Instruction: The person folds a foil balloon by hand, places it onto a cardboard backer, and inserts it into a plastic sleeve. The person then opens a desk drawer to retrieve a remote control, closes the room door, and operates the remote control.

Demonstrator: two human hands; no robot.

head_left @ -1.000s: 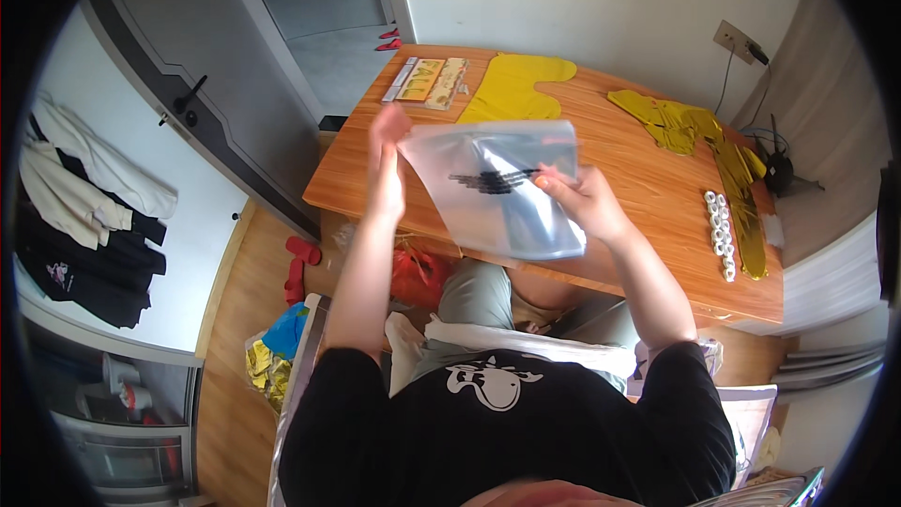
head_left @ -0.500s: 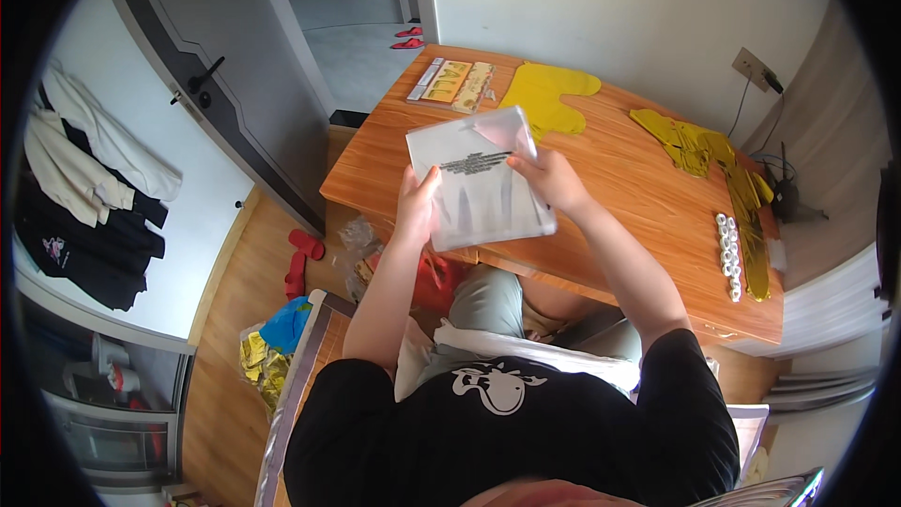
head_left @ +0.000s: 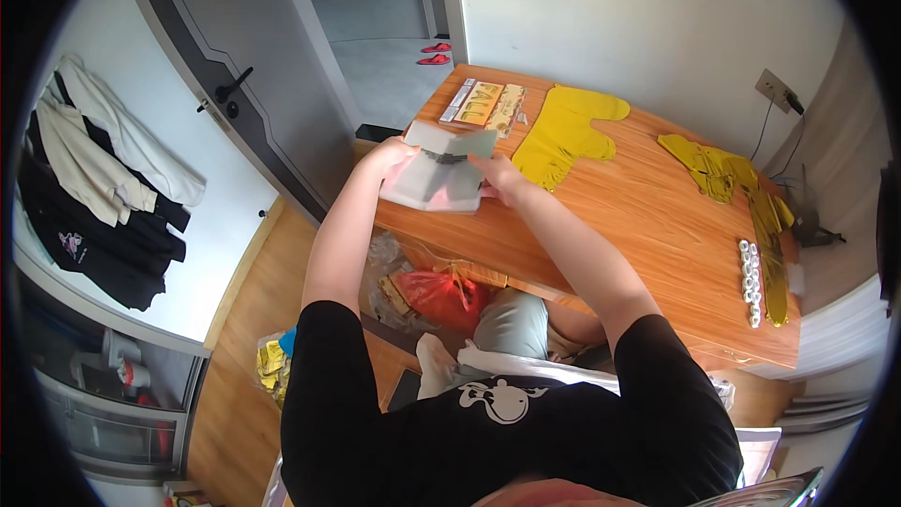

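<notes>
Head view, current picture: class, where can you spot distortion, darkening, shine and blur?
In the head view, the corners fall to black and the cabinet at lower left has a bowed top edge; in that same view, the crinkled yellow foil at right looks glossy; there too, the translucent plastic bag seems slightly smeared.

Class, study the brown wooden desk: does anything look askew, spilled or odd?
The shiny yellow foil along the right side of the desk looks wrinkled and bunched, oddly unlike the broad, flat yellow foil shape left of it. No spill shows.
</notes>
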